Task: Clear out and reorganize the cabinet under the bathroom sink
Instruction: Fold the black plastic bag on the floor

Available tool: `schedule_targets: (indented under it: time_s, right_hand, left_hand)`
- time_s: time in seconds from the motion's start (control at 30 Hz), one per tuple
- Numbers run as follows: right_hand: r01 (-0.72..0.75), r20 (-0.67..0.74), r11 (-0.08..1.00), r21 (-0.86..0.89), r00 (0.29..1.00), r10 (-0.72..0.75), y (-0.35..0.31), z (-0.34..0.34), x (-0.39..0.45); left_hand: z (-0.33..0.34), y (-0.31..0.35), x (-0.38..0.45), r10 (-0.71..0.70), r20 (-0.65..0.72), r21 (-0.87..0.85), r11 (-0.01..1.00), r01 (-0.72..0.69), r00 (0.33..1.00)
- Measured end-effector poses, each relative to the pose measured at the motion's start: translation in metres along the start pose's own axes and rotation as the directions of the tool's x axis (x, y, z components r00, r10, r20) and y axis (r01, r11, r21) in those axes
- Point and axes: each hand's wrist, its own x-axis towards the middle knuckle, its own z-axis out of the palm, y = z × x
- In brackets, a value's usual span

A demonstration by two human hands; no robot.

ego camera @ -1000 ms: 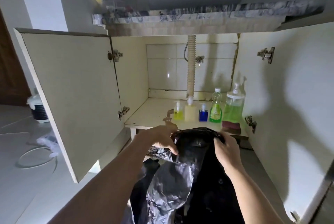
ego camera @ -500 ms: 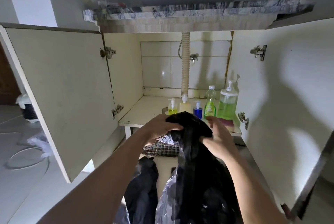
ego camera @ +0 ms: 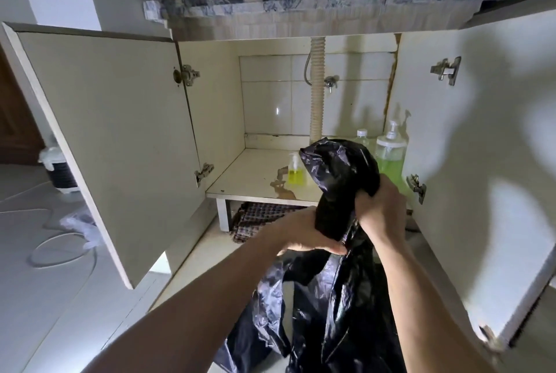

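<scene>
Hands met in front of the open cabinet (ego camera: 216, 120), both closed on a black plastic garbage bag (ego camera: 340, 186). The right hand (ego camera: 380, 210) had its fingers curled tight around the bag's gathered neck, knuckles toward the camera, squeezing the plastic into a narrow rope. The left hand (ego camera: 304, 234) sat just below and to the left, touching the right, its fingers wrapped under the same twisted section with the thumb side up. Above the two fists the bag's top bulged out in a crumpled black lobe, which rose in front of the cabinet shelf and hid part of what stood there. Below the hands the rest of the bag hung slack in loose, shiny folds down toward the floor between the forearms.

On the shelf (ego camera: 249, 174) inside, a small pump bottle of yellow liquid (ego camera: 295, 171) stood upright just left of the bag's lobe, beside a brownish stain on the shelf surface. A large pump bottle of green liquid (ego camera: 389, 156) stood at the right rear, and the white cap of a slimmer bottle (ego camera: 362, 135) showed just behind the bag. A ribbed drain hose (ego camera: 317, 86) ran down the tiled back wall. Both cabinet doors stood swung wide. Under the shelf a checked cloth (ego camera: 258, 219) lay on the floor.
</scene>
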Motion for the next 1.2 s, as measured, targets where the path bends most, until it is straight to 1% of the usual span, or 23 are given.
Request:
schedule_targets:
  time_s: [0.03,0.1,0.17,0.23,0.27,0.33,0.4,0.43,0.47,0.53,0.57,0.6,0.63,0.67,0.73,0.77,0.8,0.87,0.9,1.0,1.07,1.13,1.2]
  right_hand:
    - [0.004,0.016,1.000,0.004,1.000,-0.004,-0.001,0.002,-0.001]
    - [0.018,0.041,0.999,0.033,0.999,-0.019,-0.003,0.003,0.000]
    - [0.051,0.040,0.995,0.089,0.998,-0.055,-0.003,-0.002,0.004]
    - [0.071,0.042,0.996,0.062,0.996,-0.073,0.004,-0.008,0.009]
    - [0.043,0.060,0.999,0.015,0.997,-0.044,0.010,-0.010,0.012]
    - [-0.066,0.117,0.994,-0.083,0.990,0.075,0.019,-0.013,0.015]
    - [-0.124,0.154,0.982,-0.142,0.977,0.146,0.016,-0.021,0.018]
    - [-0.112,0.156,0.981,-0.157,0.978,0.137,0.005,-0.027,0.017]
    - [-0.070,0.156,0.986,-0.153,0.983,0.094,-0.008,-0.033,0.016]
    - [0.103,0.132,0.989,-0.106,0.987,-0.089,-0.040,-0.046,0.008]
    - [0.212,0.131,0.975,-0.072,0.971,-0.201,-0.057,-0.048,0.001]
    - [0.312,0.168,0.948,-0.060,0.939,-0.299,-0.068,-0.045,-0.005]
    - [0.392,0.236,0.917,-0.080,0.901,-0.364,-0.074,-0.036,-0.012]
    - [0.438,0.331,0.891,-0.123,0.864,-0.379,-0.077,-0.023,-0.017]
    - [0.487,0.490,0.832,-0.265,0.811,-0.319,-0.064,0.006,-0.018]
    - [0.493,0.521,0.796,-0.353,0.810,-0.271,-0.053,0.018,-0.013]
    - [0.484,0.519,0.760,-0.435,0.824,-0.228,-0.040,0.025,-0.005]
    - [0.452,0.500,0.691,-0.563,0.853,-0.150,-0.016,0.024,0.012]
    - [0.447,0.508,0.668,-0.595,0.853,-0.118,-0.005,0.018,0.020]
    - [0.429,0.507,0.672,-0.604,0.857,-0.092,0.017,-0.001,0.042]
    - [0.449,0.482,0.674,-0.586,0.862,-0.154,0.021,-0.012,0.054]
    - [0.497,0.497,0.645,-0.581,0.844,-0.203,0.024,-0.022,0.062]
    - [0.553,0.548,0.568,-0.610,0.812,-0.202,0.029,-0.030,0.068]
  left_hand:
    - [0.006,-0.001,0.003,-0.023,-0.084,0.071,0.997,0.029,0.996]
    - [0.006,-0.011,0.011,-0.057,-0.286,0.171,0.979,0.110,0.956]
    - [-0.006,-0.028,0.015,-0.092,-0.402,0.170,0.970,0.173,0.911]
    - [-0.023,-0.044,0.012,-0.146,-0.473,0.075,0.976,0.205,0.869]
    - [-0.032,-0.050,0.009,-0.163,-0.510,0.013,0.980,0.196,0.845]
    - [-0.044,-0.056,0.004,-0.155,-0.581,-0.061,0.987,0.147,0.799]
    - [-0.050,-0.052,0.002,-0.118,-0.645,-0.079,0.993,0.088,0.755]
    - [-0.050,-0.048,0.001,-0.096,-0.670,-0.067,0.995,0.069,0.736]
    - [-0.050,-0.042,0.000,-0.071,-0.689,-0.035,0.997,0.064,0.721]
    - [-0.047,-0.032,0.002,0.004,-0.724,0.064,0.996,0.062,0.690]
    - [-0.045,-0.028,0.003,0.047,-0.738,0.113,0.992,0.055,0.673]
    - [-0.043,-0.025,0.004,0.084,-0.747,0.155,0.987,0.049,0.660]
    - [-0.041,-0.022,0.006,0.115,-0.749,0.189,0.981,0.043,0.653]
    - [-0.040,-0.020,0.006,0.140,-0.745,0.220,0.975,0.042,0.652]
    - [-0.040,-0.017,0.006,0.194,-0.729,0.291,0.956,0.041,0.657]
    - [-0.039,-0.017,0.006,0.232,-0.714,0.330,0.944,0.025,0.661]
    - [-0.039,-0.017,0.006,0.268,-0.692,0.363,0.932,0.003,0.670]
    - [-0.035,-0.018,0.007,0.299,-0.635,0.416,0.909,-0.010,0.712]
    - [-0.033,-0.020,0.008,0.294,-0.607,0.444,0.896,0.008,0.738]
    - [-0.028,-0.027,0.011,0.230,-0.572,0.498,0.860,0.112,0.787]
    - [-0.025,-0.033,0.016,0.168,-0.559,0.519,0.835,0.184,0.812]
    - [-0.024,-0.038,0.022,0.075,-0.549,0.469,0.852,0.233,0.832]
    - [-0.026,-0.043,0.032,-0.027,-0.528,0.389,0.881,0.270,0.849]
